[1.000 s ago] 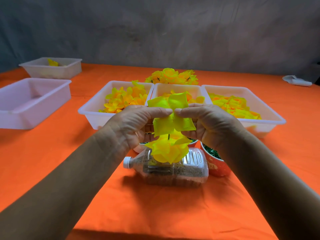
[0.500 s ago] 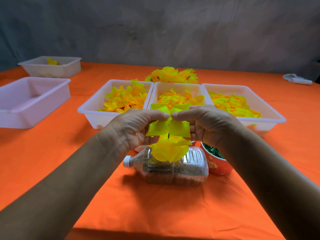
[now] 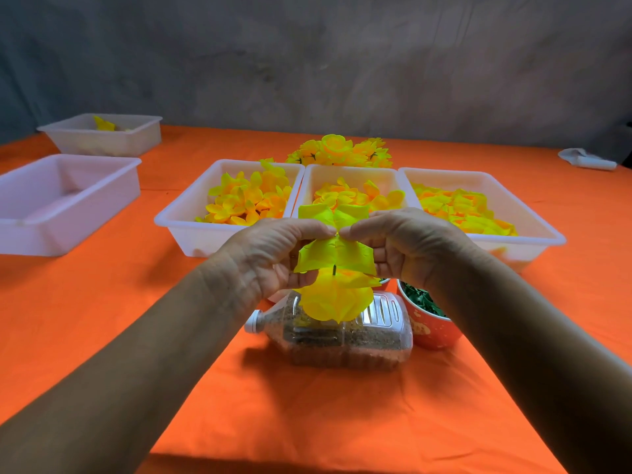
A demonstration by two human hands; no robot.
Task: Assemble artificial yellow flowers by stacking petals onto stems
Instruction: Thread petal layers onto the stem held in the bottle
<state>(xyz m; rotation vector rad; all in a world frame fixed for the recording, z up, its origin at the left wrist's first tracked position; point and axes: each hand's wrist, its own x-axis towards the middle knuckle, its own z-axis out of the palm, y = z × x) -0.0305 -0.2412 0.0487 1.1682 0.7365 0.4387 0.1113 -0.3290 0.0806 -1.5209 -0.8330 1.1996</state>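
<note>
Both hands up at centre, above the near edge of the table. Left hand and right hand each pinch the flat yellow petal layer at its middle, thumb and forefinger tips meeting where the thin green stem pokes through. Petal layer sits on the stem, apart from the stacked yellow flower head just below it; a short run of stem shows between the two. What holds the stem's lower end is hidden behind the flower.

Below the flower: clear plastic bottle on its side, white cap pointing left, filled with brown grain or sand. Just right of it, red bowl with green bits inside.

Far side of the hands, three white trays in a row: left tray with yellow-orange petals, middle tray same, right tray with flatter yellow pieces. Behind the middle tray, pile of finished yellow flowers.

Far left: two more white trays, near one and far one with one yellow piece inside. Far right: a white object, too small to tell. Orange tablecloth under everything.
</note>
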